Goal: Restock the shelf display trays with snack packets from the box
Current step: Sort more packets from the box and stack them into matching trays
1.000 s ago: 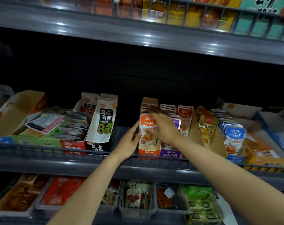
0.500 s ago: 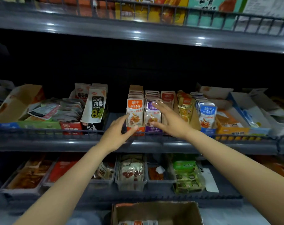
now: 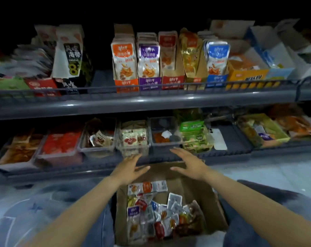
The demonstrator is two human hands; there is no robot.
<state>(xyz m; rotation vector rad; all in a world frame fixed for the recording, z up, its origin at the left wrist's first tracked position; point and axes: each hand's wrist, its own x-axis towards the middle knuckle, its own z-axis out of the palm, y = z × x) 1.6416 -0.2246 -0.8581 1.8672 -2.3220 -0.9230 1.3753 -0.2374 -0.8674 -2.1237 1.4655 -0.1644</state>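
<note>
A brown cardboard box (image 3: 213,207) sits low in front of me, holding several loose snack packets (image 3: 158,214) in mixed colours. My left hand (image 3: 128,168) and my right hand (image 3: 188,164) hover over the box's far edge, fingers spread, holding nothing. On the upper shelf stand upright display trays: orange (image 3: 126,82), purple (image 3: 149,83), red (image 3: 172,81), gold (image 3: 193,82) and blue (image 3: 216,79), each with packets standing in a row.
The lower shelf (image 3: 97,170) carries clear plastic tubs (image 3: 131,148) and flat trays of red, orange and green snacks. A wire rail (image 3: 151,87) fronts the upper shelf. My knees in jeans (image 3: 258,220) flank the box. Pale floor lies to the right.
Both hands have left the orange and purple trays on the upper shelf and dropped down to just above the box. My view has tilted down, bringing the box fully into sight.
</note>
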